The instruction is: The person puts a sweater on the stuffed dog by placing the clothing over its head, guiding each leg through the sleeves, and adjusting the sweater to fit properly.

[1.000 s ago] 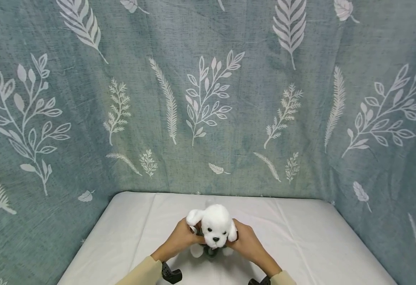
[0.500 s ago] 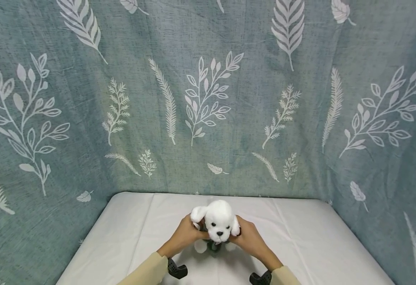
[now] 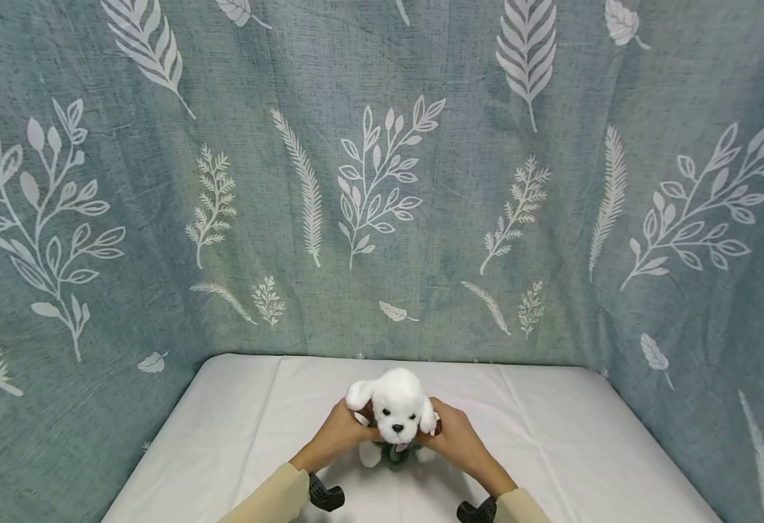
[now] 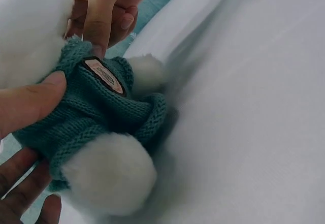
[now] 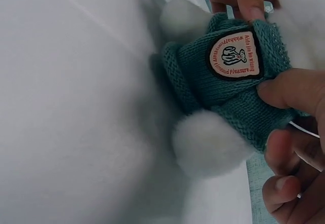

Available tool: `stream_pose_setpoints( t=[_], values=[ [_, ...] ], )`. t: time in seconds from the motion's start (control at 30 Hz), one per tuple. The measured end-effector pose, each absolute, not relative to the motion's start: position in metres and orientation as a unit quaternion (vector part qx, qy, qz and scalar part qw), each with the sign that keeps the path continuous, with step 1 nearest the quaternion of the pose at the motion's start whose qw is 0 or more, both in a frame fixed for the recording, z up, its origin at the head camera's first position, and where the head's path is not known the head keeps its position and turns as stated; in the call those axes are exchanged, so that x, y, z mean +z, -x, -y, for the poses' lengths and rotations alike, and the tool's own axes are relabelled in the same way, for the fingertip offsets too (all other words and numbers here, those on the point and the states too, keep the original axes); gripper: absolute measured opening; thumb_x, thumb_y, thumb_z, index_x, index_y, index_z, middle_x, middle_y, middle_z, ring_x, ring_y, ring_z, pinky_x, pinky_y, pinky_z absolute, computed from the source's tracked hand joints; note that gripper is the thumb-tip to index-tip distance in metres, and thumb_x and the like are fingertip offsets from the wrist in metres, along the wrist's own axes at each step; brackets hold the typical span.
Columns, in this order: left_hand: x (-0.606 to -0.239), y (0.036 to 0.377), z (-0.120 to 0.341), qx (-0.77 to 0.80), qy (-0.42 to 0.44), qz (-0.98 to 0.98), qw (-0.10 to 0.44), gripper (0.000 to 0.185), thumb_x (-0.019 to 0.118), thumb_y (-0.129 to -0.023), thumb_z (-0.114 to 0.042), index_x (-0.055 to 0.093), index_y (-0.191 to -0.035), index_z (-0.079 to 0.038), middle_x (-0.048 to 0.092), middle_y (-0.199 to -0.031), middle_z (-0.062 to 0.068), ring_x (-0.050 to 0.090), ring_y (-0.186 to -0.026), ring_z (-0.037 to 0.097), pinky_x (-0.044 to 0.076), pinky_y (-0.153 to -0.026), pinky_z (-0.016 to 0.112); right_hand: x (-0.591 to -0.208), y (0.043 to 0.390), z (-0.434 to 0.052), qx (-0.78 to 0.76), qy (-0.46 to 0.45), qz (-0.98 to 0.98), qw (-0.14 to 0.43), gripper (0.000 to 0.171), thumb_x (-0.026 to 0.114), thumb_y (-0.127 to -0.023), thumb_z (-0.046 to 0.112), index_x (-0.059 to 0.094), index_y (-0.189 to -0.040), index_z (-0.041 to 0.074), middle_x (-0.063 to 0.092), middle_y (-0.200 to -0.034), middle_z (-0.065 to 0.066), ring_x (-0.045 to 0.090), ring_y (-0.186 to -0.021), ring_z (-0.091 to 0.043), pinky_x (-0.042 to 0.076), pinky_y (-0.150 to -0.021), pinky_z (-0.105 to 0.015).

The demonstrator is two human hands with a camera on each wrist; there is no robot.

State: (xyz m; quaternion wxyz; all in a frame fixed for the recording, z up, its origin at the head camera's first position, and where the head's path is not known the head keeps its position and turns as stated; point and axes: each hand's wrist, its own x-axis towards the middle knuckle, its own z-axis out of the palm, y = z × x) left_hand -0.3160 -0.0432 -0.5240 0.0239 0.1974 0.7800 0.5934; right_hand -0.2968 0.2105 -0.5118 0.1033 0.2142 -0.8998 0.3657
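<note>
A white plush dog [image 3: 398, 399] with floppy ears and a black nose faces me in the head view. It wears a green knitted sweater [image 4: 96, 107], whose chest patch [image 5: 234, 55] shows lettering and a small drawing. My left hand [image 3: 341, 437] grips one side of the dog below its ear, the thumb pressing on the sweater front. On the opposite side my right hand [image 3: 457, 437] holds it the same way, thumb in front and fingers behind. Two round white paws [image 5: 208, 142] stick out of the sweater, close over the white surface. The dog's back is hidden.
A white padded surface [image 3: 258, 407] lies beneath the dog. Blue-green curtains [image 3: 382, 218] printed with white leaves stand behind it and on both sides. Black devices [image 3: 325, 494] sit at both wrists, by the beige sleeves [image 3: 271, 497].
Both hands have shifted the plush dog slightly right and away from me, then a touch back to the left. The grip on both sides stays the same.
</note>
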Motion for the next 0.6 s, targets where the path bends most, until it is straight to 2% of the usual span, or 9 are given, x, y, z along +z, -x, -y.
stream_pose_setpoints(
  t=[0.1,0.27,0.47,0.6],
  values=[
    [-0.527,0.316,0.043,0.594,-0.197,-0.779,0.034,0.045,0.092,-0.077,-0.021,0.067,-0.115,-0.020,0.066,-0.098,0.006,0.060,-0.098,0.031,0.046,-0.078,0.037,-0.514,0.296,-0.212,0.366,-0.214,0.901,0.088,0.034,0.081,-0.087,0.014,0.066,-0.118,0.011,0.062,-0.085,0.008,0.057,-0.073,-0.018,0.046,-0.063,-0.027],
    [-0.528,0.315,0.044,0.601,-0.209,-0.771,0.042,0.054,0.092,-0.078,-0.021,0.065,-0.125,-0.021,0.066,-0.100,0.005,0.059,-0.100,0.032,0.044,-0.080,0.039,-0.516,0.296,-0.213,0.373,-0.206,0.901,0.086,0.038,0.082,-0.087,0.016,0.066,-0.120,0.010,0.063,-0.088,0.008,0.057,-0.074,-0.017,0.046,-0.064,-0.027],
    [-0.528,0.315,0.047,0.594,-0.231,-0.769,0.051,0.052,0.091,-0.080,-0.023,0.064,-0.124,-0.023,0.066,-0.100,0.006,0.059,-0.099,0.030,0.044,-0.082,0.039,-0.516,0.295,-0.216,0.382,-0.198,0.900,0.070,0.047,0.084,-0.087,0.023,0.064,-0.127,0.010,0.069,-0.104,0.003,0.060,-0.080,-0.013,0.049,-0.069,-0.028],
    [-0.526,0.318,0.056,0.559,-0.243,-0.792,0.044,0.052,0.090,-0.081,-0.027,0.064,-0.126,-0.021,0.066,-0.106,0.004,0.060,-0.102,0.028,0.047,-0.083,0.038,-0.512,0.294,-0.219,0.385,-0.195,0.901,0.049,0.051,0.084,-0.087,0.029,0.064,-0.130,0.012,0.068,-0.107,0.002,0.058,-0.075,-0.016,0.048,-0.063,-0.029]
  ],
)
